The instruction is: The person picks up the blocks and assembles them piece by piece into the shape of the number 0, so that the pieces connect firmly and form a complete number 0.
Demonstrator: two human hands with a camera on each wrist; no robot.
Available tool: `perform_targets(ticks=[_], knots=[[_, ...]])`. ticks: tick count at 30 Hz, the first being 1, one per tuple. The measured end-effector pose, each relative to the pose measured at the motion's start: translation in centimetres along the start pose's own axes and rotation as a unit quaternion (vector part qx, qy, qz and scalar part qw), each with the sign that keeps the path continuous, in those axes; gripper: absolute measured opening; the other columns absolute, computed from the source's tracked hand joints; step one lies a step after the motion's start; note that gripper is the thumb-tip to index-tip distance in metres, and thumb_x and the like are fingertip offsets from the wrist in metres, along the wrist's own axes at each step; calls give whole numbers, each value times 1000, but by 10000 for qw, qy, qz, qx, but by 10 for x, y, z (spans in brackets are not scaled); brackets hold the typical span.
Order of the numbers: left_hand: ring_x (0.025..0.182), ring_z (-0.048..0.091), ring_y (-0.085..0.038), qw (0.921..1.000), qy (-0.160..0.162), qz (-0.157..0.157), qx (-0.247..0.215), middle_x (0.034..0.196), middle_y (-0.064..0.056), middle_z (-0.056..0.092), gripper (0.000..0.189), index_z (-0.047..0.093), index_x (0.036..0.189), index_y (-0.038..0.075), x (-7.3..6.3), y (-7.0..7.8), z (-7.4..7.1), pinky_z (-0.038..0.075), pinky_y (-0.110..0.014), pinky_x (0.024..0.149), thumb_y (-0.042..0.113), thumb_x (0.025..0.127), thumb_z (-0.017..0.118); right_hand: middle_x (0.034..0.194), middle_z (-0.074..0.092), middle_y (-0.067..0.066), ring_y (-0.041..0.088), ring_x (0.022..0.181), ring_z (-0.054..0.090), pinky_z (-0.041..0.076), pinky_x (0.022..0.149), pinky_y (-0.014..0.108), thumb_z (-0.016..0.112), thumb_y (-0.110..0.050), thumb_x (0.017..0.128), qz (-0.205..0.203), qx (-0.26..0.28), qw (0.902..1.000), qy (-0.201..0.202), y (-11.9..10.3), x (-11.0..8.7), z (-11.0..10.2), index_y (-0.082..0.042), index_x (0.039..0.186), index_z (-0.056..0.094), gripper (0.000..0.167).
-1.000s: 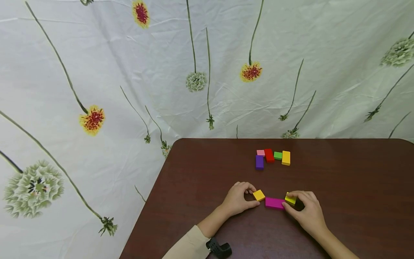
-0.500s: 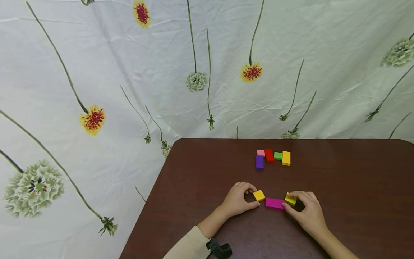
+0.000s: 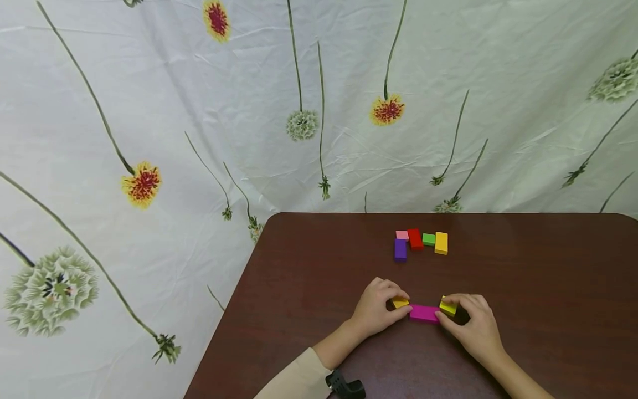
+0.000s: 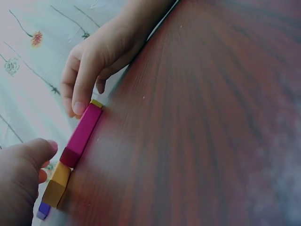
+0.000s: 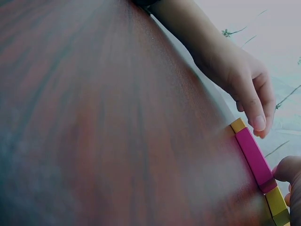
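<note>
A magenta block [image 3: 423, 313] lies on the table between both hands, with an orange-yellow block [image 3: 400, 302] at its left end and a yellow block [image 3: 448, 307] at its right end. My left hand [image 3: 377, 308] curves over the orange-yellow block and partly hides it. In the left wrist view its thumb [image 4: 44, 149] stands just off the magenta block. My right hand [image 3: 473, 321] pinches at the right joint, its thumb at the magenta block's end and its index finger on the yellow block.
Farther back on the brown table [image 3: 324, 249] sits a group of blocks: pink [image 3: 401, 235], purple [image 3: 400, 250], red [image 3: 415, 239], green [image 3: 428, 240] and yellow-orange [image 3: 441, 243]. A flower-print cloth [image 3: 319, 155] hangs behind the table edge. A dark wrist device [image 3: 345, 385] is on the left arm.
My left hand has moved right, over the orange-yellow block and up to the magenta block's left end. That block now looks turned more in line with the magenta one. My right hand stays put.
</note>
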State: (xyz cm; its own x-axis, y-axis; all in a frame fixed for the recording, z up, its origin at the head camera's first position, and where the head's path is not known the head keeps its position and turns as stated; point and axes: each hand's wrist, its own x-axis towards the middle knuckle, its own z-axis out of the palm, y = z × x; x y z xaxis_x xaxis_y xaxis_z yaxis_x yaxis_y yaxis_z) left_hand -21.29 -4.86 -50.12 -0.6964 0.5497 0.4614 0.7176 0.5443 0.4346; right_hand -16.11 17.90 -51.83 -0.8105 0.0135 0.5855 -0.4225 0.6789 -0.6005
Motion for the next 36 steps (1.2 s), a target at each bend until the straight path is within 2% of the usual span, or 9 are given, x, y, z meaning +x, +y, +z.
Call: perform_targets(ticks=[6,14,24,31,36], knots=[[89,52,-9,10000,-30,-40,28,91,6,65,16,77,91,16,0,1,3,38,-15,79,28,82,80,92,69,4,6,92,44,32,79,34,88,-5,62,-14,-21,10000,-22,-1,0,-1,-7,91,71,34],[90,52,-9,9998,-16,-95,-162,90,6,64,15,76,89,15,-1,2,3,38,-14,79,26,81,81,91,69,5,8,91,45,32,80,34,88,-4,61,-104,-28,9999,34,-2,0,-2,-6,90,71,34],[91,52,-10,9997,-56,-94,-198,91,5,63,15,75,91,14,0,3,3,38,-14,80,25,81,81,92,69,6,8,92,44,33,80,32,87,-4,62,-32,-37,10000,-8,-1,0,-3,-7,91,71,33],[91,52,-10,9997,-73,-105,-228,91,5,63,15,75,91,14,-1,2,3,38,-15,80,25,82,80,94,68,5,7,92,43,34,78,27,88,-5,65,161,48,9998,-69,-5,1,-6,-8,92,71,32],[90,52,-10,9996,-70,-108,-232,92,5,63,15,74,91,14,0,3,3,38,-15,80,25,82,80,94,68,4,5,92,43,35,75,27,86,-7,69,301,100,9994,-110,-3,11,-13,-8,94,71,30]])
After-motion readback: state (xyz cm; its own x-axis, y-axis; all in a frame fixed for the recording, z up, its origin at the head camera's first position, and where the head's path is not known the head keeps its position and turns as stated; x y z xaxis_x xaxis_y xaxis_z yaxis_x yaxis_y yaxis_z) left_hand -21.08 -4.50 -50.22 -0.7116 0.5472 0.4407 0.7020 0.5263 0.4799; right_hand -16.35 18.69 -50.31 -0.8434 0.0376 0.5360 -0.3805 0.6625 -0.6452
